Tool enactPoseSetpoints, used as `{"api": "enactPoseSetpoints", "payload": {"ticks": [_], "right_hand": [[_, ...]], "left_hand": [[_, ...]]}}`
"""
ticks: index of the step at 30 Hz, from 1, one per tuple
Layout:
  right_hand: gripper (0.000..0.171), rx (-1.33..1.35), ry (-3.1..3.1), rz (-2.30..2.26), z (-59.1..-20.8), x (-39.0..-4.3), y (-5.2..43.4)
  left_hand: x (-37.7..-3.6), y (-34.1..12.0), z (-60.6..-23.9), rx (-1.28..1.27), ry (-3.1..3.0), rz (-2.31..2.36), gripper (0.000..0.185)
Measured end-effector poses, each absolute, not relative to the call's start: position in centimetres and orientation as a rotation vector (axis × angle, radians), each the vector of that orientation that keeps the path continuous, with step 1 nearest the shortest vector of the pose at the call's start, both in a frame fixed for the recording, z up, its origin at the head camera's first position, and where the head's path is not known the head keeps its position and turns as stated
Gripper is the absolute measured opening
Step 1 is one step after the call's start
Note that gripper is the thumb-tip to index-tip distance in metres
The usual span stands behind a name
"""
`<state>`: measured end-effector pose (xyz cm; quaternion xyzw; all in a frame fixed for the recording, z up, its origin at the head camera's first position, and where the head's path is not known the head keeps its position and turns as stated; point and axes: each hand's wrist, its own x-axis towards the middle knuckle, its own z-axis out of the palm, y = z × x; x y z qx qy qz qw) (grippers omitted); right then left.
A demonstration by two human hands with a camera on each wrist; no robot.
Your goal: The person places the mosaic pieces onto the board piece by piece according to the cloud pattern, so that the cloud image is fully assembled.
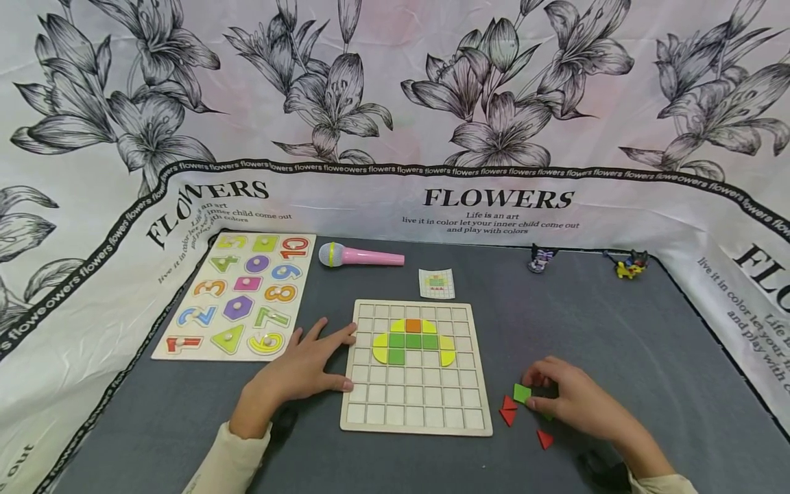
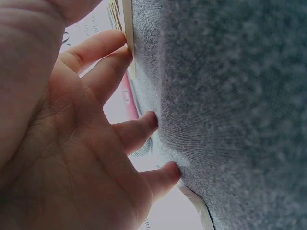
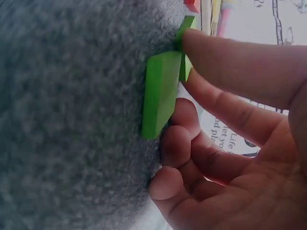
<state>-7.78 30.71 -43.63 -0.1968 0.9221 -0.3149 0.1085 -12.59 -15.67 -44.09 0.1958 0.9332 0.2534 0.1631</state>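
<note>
A wooden grid board (image 1: 416, 398) lies on the dark table, with green squares (image 1: 422, 341), an orange square (image 1: 413, 326) and yellow rounded pieces (image 1: 380, 348) set in its upper cells. My left hand (image 1: 299, 367), fingers spread, touches the board's left edge with thumb and fingertips. To the right of the board, my right hand (image 1: 570, 394) pinches a green square tile (image 1: 522, 393) between thumb and index finger. In the right wrist view another green tile (image 3: 162, 93) rests on the cloth under that hand. Red triangles (image 1: 508, 417) lie beside the pinched tile, one red triangle (image 1: 545, 439) nearer me.
A small pattern card (image 1: 436, 283) lies behind the board. To the left is a number-and-shape puzzle board (image 1: 206, 274), near a pink toy microphone (image 1: 373, 257). Two small figurines, one purple and dark (image 1: 540, 259), one yellow and dark (image 1: 631, 265), stand at the back right.
</note>
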Motion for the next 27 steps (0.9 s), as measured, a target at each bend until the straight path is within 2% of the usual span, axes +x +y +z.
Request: {"api": "enactPoseSetpoints", "payload": {"ticks": [7, 13, 27], "right_hand": [[0.025, -0.476, 2.764, -0.934, -43.4, -8.3, 29.6], [0.018, -0.458, 2.828, -0.965, -43.1, -9.0, 28.2], [0.01, -0.653, 2.76, -1.124, -42.3, -11.7, 21.4]], "left_hand": [[-12.6, -15.6, -44.0, 0.55, 2.659, 0.719, 0.099], [-12.6, -15.5, -44.0, 0.536, 2.657, 0.716, 0.099], [-12.6, -15.5, -43.8, 0.543, 2.655, 0.724, 0.098]]}}
